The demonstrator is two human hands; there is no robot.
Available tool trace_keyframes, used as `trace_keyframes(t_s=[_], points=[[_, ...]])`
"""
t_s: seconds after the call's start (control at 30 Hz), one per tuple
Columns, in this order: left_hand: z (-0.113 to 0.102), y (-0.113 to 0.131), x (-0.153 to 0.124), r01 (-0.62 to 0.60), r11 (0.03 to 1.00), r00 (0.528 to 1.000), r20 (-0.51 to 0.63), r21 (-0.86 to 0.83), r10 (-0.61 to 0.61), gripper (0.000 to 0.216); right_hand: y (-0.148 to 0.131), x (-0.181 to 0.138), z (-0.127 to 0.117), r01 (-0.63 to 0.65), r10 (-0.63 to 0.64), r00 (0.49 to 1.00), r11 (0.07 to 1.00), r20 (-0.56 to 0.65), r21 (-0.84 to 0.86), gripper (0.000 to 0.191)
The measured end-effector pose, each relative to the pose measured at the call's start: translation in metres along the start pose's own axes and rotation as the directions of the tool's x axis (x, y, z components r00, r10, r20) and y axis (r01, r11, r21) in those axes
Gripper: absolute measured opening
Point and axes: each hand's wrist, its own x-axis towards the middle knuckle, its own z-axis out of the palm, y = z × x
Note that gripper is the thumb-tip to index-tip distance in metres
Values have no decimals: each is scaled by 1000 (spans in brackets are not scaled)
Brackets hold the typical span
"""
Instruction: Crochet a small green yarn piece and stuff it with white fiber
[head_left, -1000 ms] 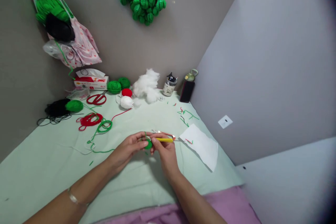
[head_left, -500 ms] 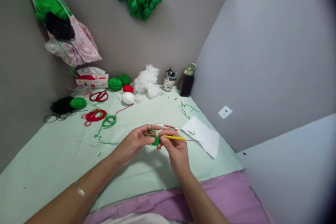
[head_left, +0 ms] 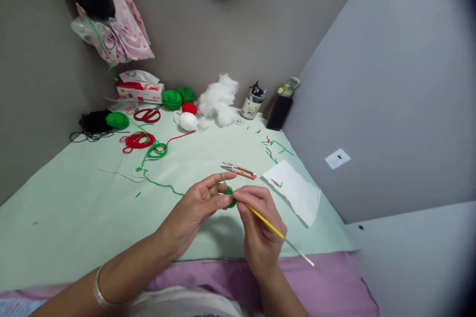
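Between thumb and fingers, my left hand (head_left: 204, 200) pinches a small green crochet piece (head_left: 230, 199), and a strand of green yarn (head_left: 167, 186) runs over its raised index finger and back along the table. My right hand (head_left: 262, 223) is closed on a crochet hook (head_left: 266, 220) with a yellow grip; its bare metal end points down to the right. The hook's working tip meets the green piece, hidden by fingers. Just beyond both hands lie orange thread snips (head_left: 241, 171).
White paper (head_left: 295, 193) with yarn scraps lies right of the hands. Behind are white stuffing (head_left: 219, 99), a pen jar (head_left: 253, 104), a phone (head_left: 279, 113) against a bottle, yarn balls (head_left: 172, 99), a tissue box (head_left: 141, 91) and red-handled scissors (head_left: 147, 116). Walls close off the back and right.
The hook has swung from nearly level to slanting down to the right as my right hand turned. The view has tilted downward, and the snips show more fully beyond my hands.
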Motion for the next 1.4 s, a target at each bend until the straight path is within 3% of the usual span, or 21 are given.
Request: trace_keyframes(t_s=[0.17, 0.37, 0.5, 0.6, 0.67, 0.8, 0.87, 0.97, 1.17, 1.4], points=[[3, -1, -2, 17, 999, 1000, 23, -37, -16, 48, -4, -2, -3, 24, -22, 999, 999, -25, 46, 28], [-3, 1, -4, 86, 995, 993, 83, -50, -82, 57, 2, 9, -1, -249, 289, 957, 870, -30, 426, 13], [-15, 5, -6, 151, 988, 972, 186, -32, -143, 53, -1, 16, -3, -370, 406, 913, 770, 48, 520, 20], [-16, 4, -7, 141, 989, 971, 199, -42, -130, 46, -3, 15, -2, -430, 446, 888, 718, 113, 547, 20], [-12, 0, -7, 77, 997, 983, 167, -27, -71, 44, -2, 12, 2, -403, 409, 906, 751, 112, 523, 18], [-4, -7, -7, -111, 986, 993, 52, 127, 105, 51, 5, 5, 11, -230, 246, 969, 914, -7, 335, 10], [-5, -6, -8, -119, 978, 992, 69, 170, 109, 52, 7, 6, 12, -252, 273, 962, 910, -19, 328, 11], [-10, -2, -9, -108, 978, 986, 142, 178, 83, 41, 7, 11, 10, -386, 418, 908, 805, 32, 450, 17], [-17, -1, -10, -119, 969, 990, 106, 218, 97, 44, 2, 19, 9, -508, 563, 816, 586, 133, 631, 24], [-11, 0, -13, -171, 947, 984, 96, 273, 150, 42, 3, 17, 10, -514, 552, 814, 542, 179, 664, 20]])
